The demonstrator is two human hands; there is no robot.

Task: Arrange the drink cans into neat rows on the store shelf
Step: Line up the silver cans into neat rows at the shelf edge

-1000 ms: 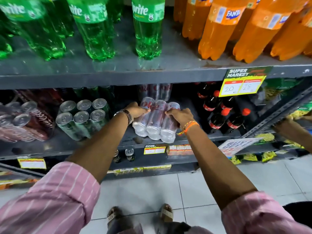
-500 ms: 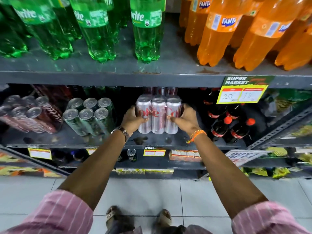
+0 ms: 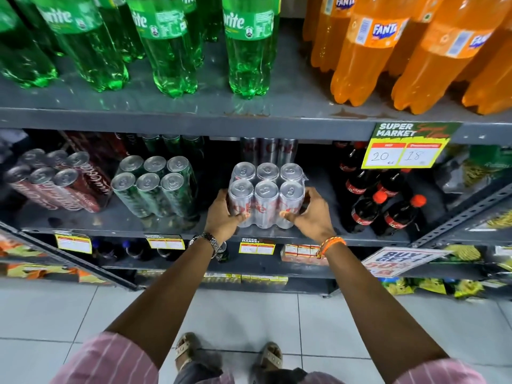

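Observation:
A shrink-wrapped pack of silver diet cola cans (image 3: 266,193) stands upright on the middle grey shelf (image 3: 313,236), near its front edge. My left hand (image 3: 221,214) grips the pack's left side and my right hand (image 3: 313,214) grips its right side. More silver cans (image 3: 268,148) stand behind it in the dark. To its left sit a pack of green cans (image 3: 155,184) and a pack of red cola cans (image 3: 55,181), both leaning.
Small cola bottles (image 3: 388,206) with red caps stand right of the silver pack. Green Sprite bottles (image 3: 166,45) and orange Fanta bottles (image 3: 374,51) fill the upper shelf. A yellow price tag (image 3: 404,151) hangs from that shelf's edge. Tiled floor lies below.
The silver pack went from lying tipped toward me to standing upright on the shelf, and both hands slid to its sides. The camera moved closer.

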